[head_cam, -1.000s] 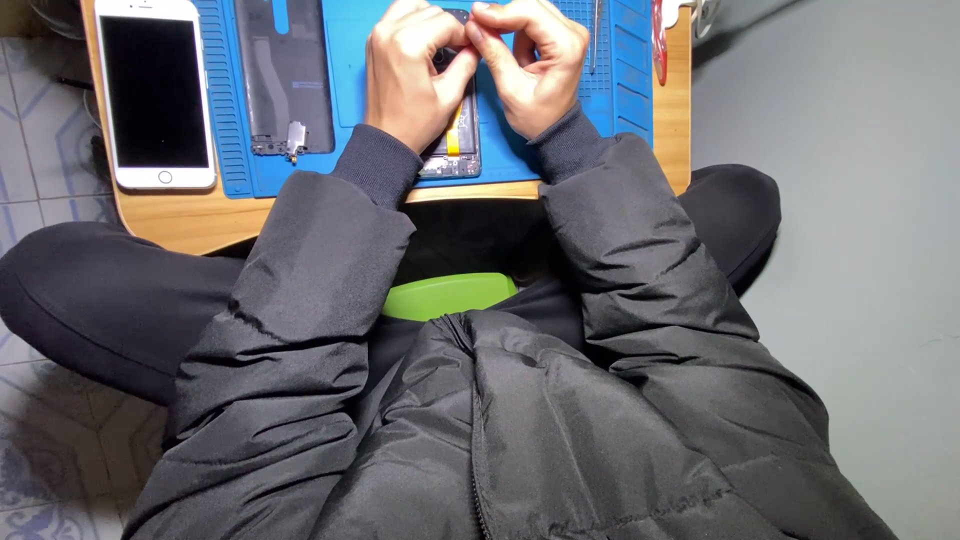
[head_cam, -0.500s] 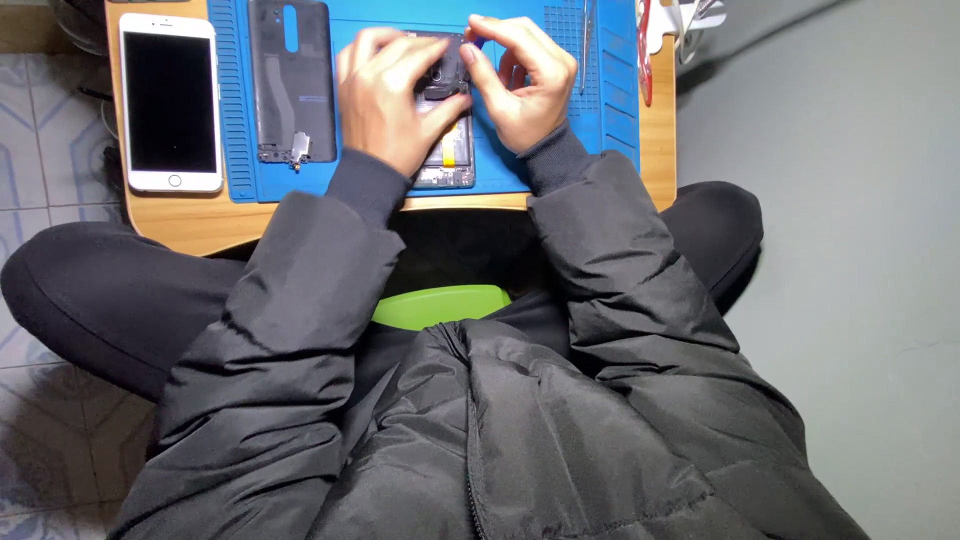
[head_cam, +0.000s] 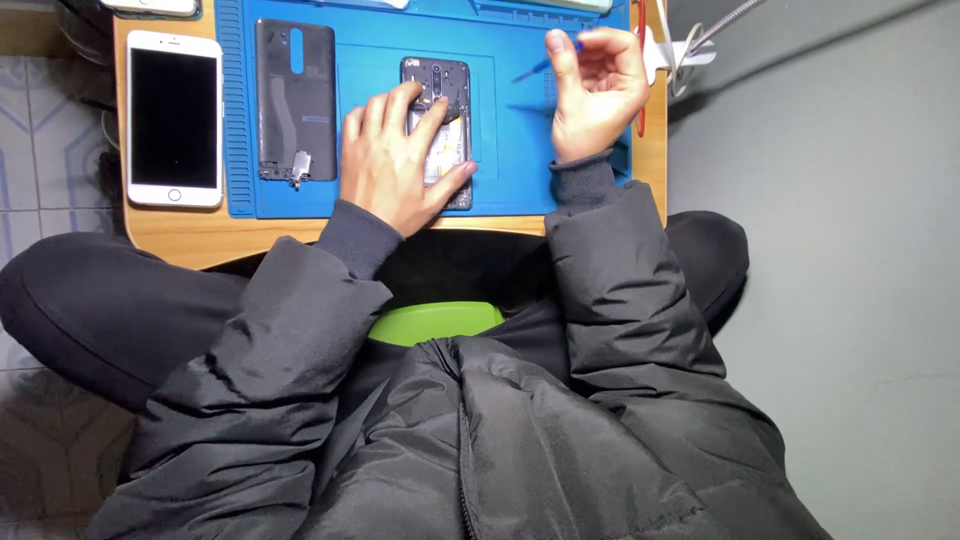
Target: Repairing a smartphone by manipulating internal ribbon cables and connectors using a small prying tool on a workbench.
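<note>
An opened phone [head_cam: 440, 90] with its insides showing lies on a blue work mat [head_cam: 510, 150]. My left hand [head_cam: 395, 160] rests flat on the phone's lower half, fingers spread over it. My right hand [head_cam: 595, 85] is raised off to the right of the phone, fingers curled around a thin blue-handled tool [head_cam: 535, 68] that points down toward the mat. The phone's dark back cover [head_cam: 293, 100] lies separately on the mat's left part.
A white phone [head_cam: 174, 118] with a dark screen lies on the wooden table [head_cam: 200, 235] left of the mat. A white stand with a metal arm [head_cam: 690, 45] sits at the table's right edge. A green seat edge [head_cam: 435, 322] shows under my dark jacket.
Both hands were together over the opened phone. My right hand has since lifted away to the right with the tool, and my left hand stays on the phone. The view has shifted down.
</note>
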